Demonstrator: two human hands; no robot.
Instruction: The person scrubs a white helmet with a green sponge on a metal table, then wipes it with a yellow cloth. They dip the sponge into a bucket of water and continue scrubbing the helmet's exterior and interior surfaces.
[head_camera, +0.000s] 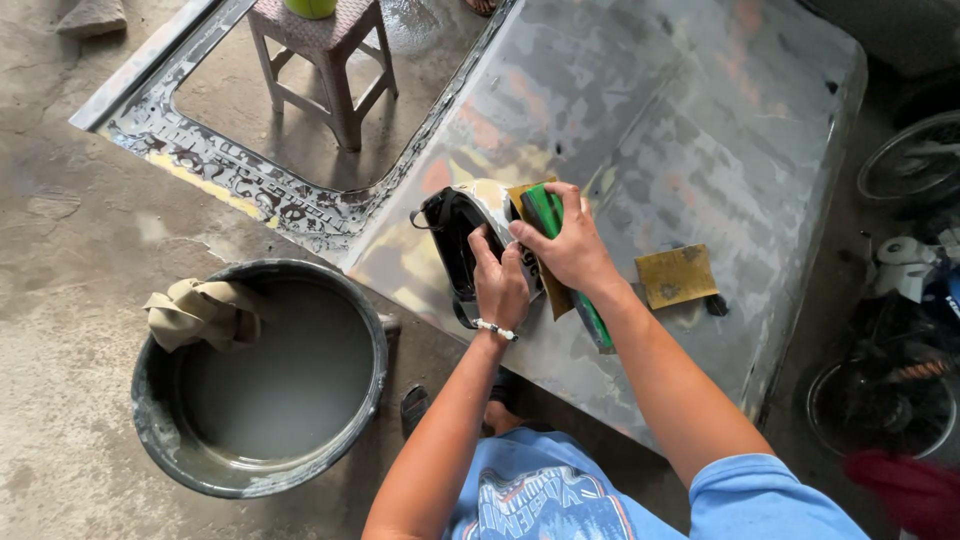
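A small curved body part (468, 228), black inside with a pale sanded outer face, lies on a large grey sanded car panel (700, 120). My left hand (498, 283) grips its near edge and steadies it. My right hand (568, 240) presses a green sanding block (545, 212) wrapped in brown sandpaper against the part's outer face. The block's green end sticks out below my wrist.
A loose square of brown sandpaper (677, 275) lies on the panel to the right. A round tub of murky water (270, 385) with a beige rag (200, 312) on its rim sits at left. A plastic stool (322, 55) stands in the panel's window opening. Wheels and parts crowd the right edge.
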